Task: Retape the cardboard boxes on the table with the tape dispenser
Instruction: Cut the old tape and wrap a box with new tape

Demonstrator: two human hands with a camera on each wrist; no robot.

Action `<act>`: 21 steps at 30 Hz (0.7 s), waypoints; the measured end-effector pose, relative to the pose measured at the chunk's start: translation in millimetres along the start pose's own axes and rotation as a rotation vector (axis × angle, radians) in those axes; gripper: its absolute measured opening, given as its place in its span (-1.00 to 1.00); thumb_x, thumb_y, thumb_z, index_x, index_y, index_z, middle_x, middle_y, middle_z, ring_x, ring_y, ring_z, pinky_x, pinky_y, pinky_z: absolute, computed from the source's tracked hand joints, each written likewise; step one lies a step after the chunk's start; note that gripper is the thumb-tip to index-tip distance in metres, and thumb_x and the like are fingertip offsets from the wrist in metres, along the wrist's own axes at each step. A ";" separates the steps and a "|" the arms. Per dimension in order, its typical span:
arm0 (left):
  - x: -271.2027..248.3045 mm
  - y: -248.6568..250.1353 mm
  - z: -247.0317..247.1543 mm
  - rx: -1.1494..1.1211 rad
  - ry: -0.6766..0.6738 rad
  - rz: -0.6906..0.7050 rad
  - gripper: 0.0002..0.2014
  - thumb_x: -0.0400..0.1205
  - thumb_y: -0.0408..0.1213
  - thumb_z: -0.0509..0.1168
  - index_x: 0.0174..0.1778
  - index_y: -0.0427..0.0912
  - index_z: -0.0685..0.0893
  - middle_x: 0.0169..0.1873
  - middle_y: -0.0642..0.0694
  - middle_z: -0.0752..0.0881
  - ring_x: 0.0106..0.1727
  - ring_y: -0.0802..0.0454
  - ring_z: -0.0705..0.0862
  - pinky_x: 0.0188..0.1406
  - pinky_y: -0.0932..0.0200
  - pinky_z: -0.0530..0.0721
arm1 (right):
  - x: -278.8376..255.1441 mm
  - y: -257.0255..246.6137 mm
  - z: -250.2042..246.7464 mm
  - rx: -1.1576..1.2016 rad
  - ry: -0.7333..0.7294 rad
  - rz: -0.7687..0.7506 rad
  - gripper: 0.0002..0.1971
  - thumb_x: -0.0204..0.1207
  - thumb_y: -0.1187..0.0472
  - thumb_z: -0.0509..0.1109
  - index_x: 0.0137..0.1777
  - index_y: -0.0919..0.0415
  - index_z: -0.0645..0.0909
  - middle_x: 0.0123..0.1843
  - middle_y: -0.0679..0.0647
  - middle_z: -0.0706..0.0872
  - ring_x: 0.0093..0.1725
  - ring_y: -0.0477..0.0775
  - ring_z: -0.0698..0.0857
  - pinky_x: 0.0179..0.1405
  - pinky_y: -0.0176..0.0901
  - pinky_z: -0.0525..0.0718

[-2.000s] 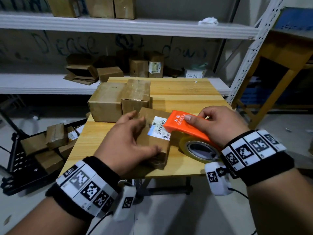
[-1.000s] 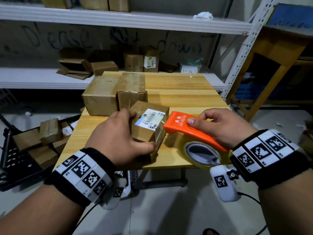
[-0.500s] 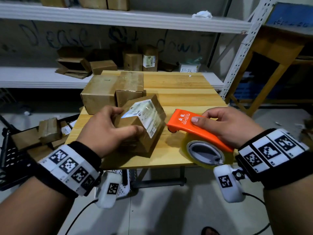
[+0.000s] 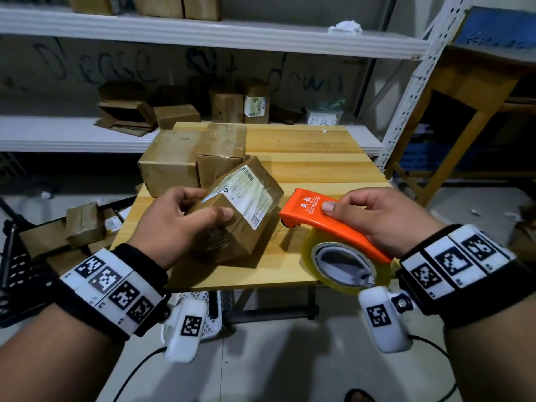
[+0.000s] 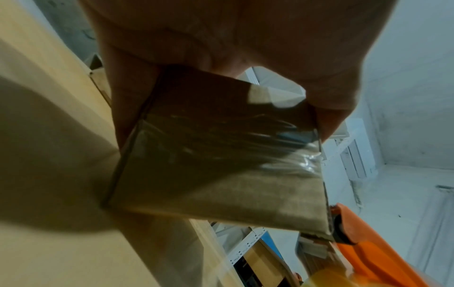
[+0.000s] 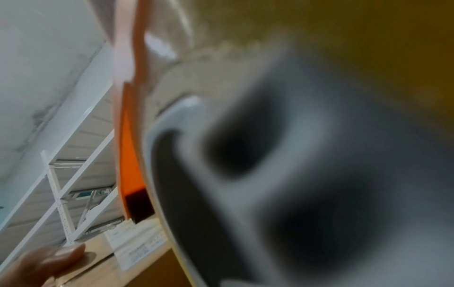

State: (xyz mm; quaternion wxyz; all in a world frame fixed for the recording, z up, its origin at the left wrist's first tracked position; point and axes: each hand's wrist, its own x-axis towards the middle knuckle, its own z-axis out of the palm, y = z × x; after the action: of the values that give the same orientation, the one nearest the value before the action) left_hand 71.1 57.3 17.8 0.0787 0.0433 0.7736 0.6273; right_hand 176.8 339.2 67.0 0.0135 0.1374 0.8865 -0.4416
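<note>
A small rectangular cardboard box of matte brown board is gripped by the left hand, the thumb curled over its near upper edge and the fingers wrapped round the far side. The box is tilted on one lower edge on the wooden table, its labelled face turned up and toward the right. A white printed shipping label is stuck flat across that face, under a glossy film of clear tape. In the left wrist view, wrinkled shiny tape is seen across the box's shadowed side.

The orange tape dispenser, of smooth moulded plastic with a curved handle, is held by the right hand, the thumb pressed flat on top and the fingers curled round the far side. A yellowish translucent tape roll on a grey hub is carried under the handle. The dispenser's nose lies just beside the box's lower right corner; whether the two touch cannot be told.

Two larger cardboard boxes stand touching side by side at the table's far left.

Compared with two seconds ago, the small box, then lying flat with the label up, has been tipped and turned, and the dispenser has been drawn back from over it.
</note>
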 end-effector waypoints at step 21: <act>-13.8 12.3 -3.2 -0.362 -0.064 -0.208 -0.83 0.65 -0.33 0.41 0.12 -0.28 0.71 -0.09 -0.25 0.75 -0.40 -0.03 0.83 -0.61 0.25 0.69 | 14.5 -18.4 26.9 -0.110 0.031 0.030 -0.44 0.40 -0.48 0.45 -0.12 0.06 0.76 -0.26 -0.02 0.90 -0.25 0.06 0.89 0.08 0.24 0.87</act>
State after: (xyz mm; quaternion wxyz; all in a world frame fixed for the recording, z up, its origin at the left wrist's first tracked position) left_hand 83.7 54.5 31.3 0.1741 -0.0318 0.6456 0.7429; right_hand 155.6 310.9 62.8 0.0138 0.1566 0.9074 -0.3898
